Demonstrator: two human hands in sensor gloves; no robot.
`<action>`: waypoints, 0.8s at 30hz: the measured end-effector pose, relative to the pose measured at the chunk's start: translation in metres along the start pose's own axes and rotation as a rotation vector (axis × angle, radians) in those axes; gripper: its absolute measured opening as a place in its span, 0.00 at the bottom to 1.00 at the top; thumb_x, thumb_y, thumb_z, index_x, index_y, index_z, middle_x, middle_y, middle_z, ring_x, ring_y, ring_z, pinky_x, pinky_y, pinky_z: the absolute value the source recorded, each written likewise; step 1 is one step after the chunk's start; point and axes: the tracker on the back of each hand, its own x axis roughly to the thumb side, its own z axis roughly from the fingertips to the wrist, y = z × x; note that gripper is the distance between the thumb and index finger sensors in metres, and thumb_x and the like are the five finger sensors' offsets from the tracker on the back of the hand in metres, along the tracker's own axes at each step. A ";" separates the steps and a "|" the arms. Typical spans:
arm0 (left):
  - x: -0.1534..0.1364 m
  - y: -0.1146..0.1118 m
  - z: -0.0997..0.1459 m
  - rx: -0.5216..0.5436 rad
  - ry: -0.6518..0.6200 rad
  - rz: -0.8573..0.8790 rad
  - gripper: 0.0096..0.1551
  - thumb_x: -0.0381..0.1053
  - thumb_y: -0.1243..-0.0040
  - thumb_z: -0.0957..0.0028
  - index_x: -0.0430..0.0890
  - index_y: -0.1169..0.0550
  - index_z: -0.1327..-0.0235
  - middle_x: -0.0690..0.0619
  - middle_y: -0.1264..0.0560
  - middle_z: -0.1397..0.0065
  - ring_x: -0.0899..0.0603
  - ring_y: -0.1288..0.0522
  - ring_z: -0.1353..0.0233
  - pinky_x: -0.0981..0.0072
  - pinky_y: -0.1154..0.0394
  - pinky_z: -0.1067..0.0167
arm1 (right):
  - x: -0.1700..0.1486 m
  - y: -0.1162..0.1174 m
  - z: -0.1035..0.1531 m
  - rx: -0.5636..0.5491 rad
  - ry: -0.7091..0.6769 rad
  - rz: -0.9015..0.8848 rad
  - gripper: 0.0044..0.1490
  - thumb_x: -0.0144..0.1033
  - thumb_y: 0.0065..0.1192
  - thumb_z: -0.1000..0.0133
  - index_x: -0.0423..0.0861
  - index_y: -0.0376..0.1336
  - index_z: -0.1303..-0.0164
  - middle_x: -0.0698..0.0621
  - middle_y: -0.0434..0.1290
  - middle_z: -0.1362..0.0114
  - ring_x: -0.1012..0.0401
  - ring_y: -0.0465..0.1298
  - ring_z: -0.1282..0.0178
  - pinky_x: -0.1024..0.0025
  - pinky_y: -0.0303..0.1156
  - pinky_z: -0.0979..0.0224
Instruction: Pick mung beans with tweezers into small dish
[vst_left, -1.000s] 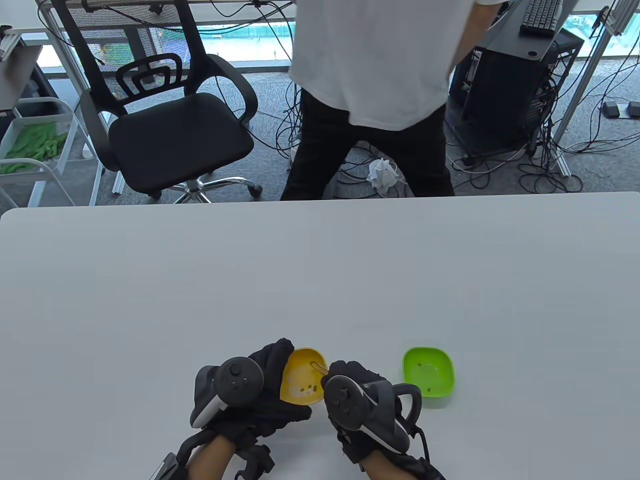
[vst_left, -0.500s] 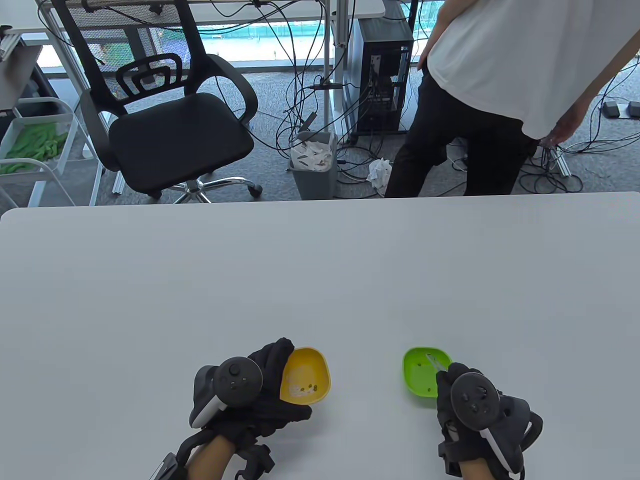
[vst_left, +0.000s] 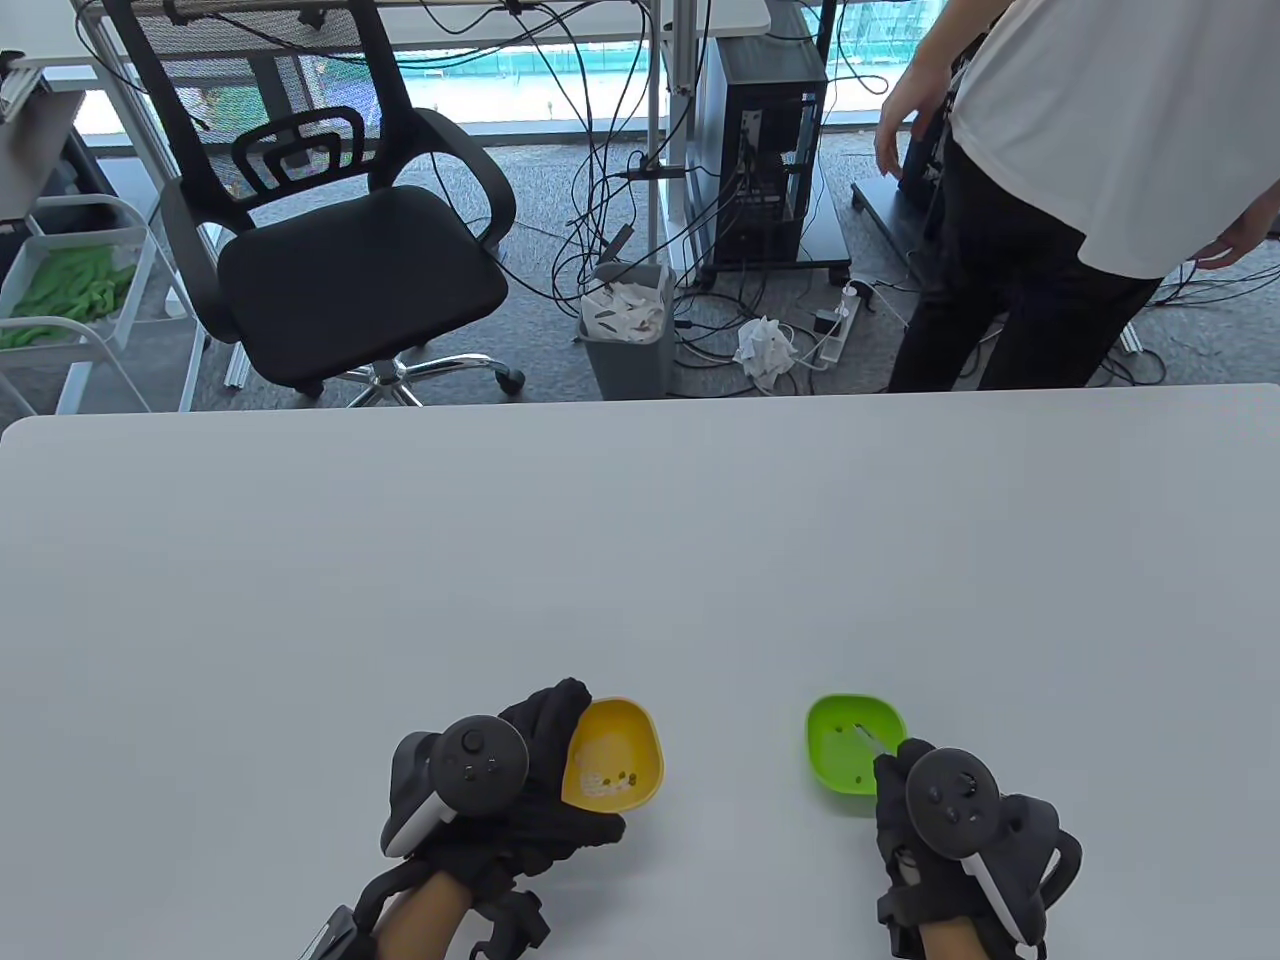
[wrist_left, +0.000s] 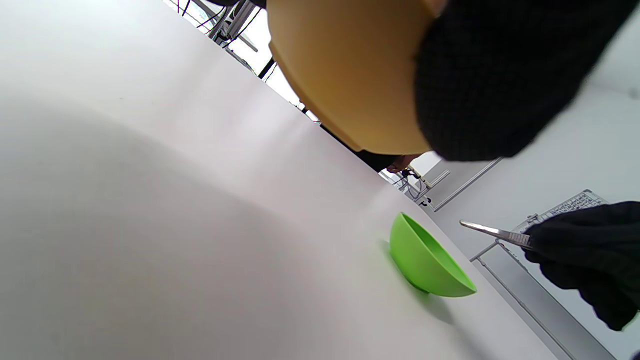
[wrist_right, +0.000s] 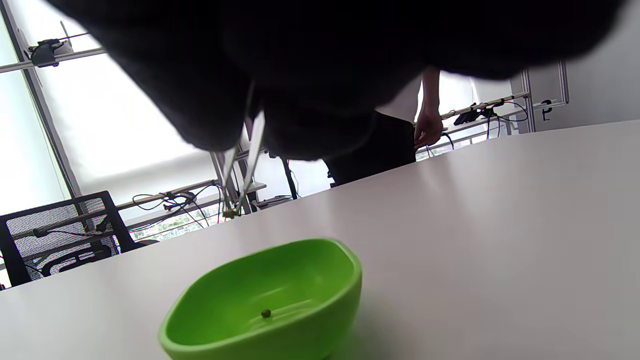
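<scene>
My left hand (vst_left: 535, 775) grips the yellow dish (vst_left: 622, 750) at its left rim and holds it tilted; several mung beans (vst_left: 610, 778) lie in its low side. Its underside shows in the left wrist view (wrist_left: 345, 75). My right hand (vst_left: 905, 775) pinches metal tweezers (vst_left: 868, 738), whose tips hang over the green dish (vst_left: 835, 770). In the right wrist view the tweezers (wrist_right: 242, 172) point down above the green dish (wrist_right: 300, 300), with a small bean between the tips. One bean (wrist_right: 266, 313) lies in the dish.
The white table (vst_left: 640, 560) stretches far beyond both dishes. A person in a white shirt (vst_left: 1090, 150) stands behind the table's far right edge. An office chair (vst_left: 340, 250) and a bin (vst_left: 625, 330) stand on the floor beyond.
My right hand carried the tweezers from the yellow dish rightward to above the green dish and has held there. My left hand stayed put. The person behind walked to the right.
</scene>
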 end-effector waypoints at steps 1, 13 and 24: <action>0.000 0.000 0.000 0.000 0.000 0.001 0.77 0.68 0.20 0.65 0.43 0.55 0.17 0.43 0.52 0.15 0.31 0.50 0.18 0.33 0.52 0.23 | 0.000 0.000 0.000 0.000 0.001 0.002 0.22 0.39 0.74 0.48 0.36 0.79 0.55 0.42 0.82 0.61 0.66 0.78 0.74 0.67 0.81 0.67; 0.001 0.000 0.001 -0.001 0.000 -0.006 0.77 0.68 0.20 0.64 0.43 0.55 0.17 0.43 0.52 0.15 0.31 0.50 0.18 0.33 0.52 0.23 | 0.001 -0.001 0.003 0.005 0.004 -0.001 0.22 0.39 0.74 0.48 0.36 0.79 0.55 0.42 0.82 0.61 0.66 0.79 0.74 0.67 0.81 0.67; 0.002 -0.001 0.000 -0.005 -0.008 -0.012 0.77 0.68 0.20 0.64 0.42 0.55 0.17 0.43 0.52 0.15 0.31 0.50 0.18 0.33 0.52 0.23 | 0.010 -0.004 0.005 -0.021 -0.041 -0.018 0.22 0.39 0.74 0.47 0.36 0.79 0.54 0.42 0.82 0.61 0.66 0.78 0.74 0.66 0.81 0.67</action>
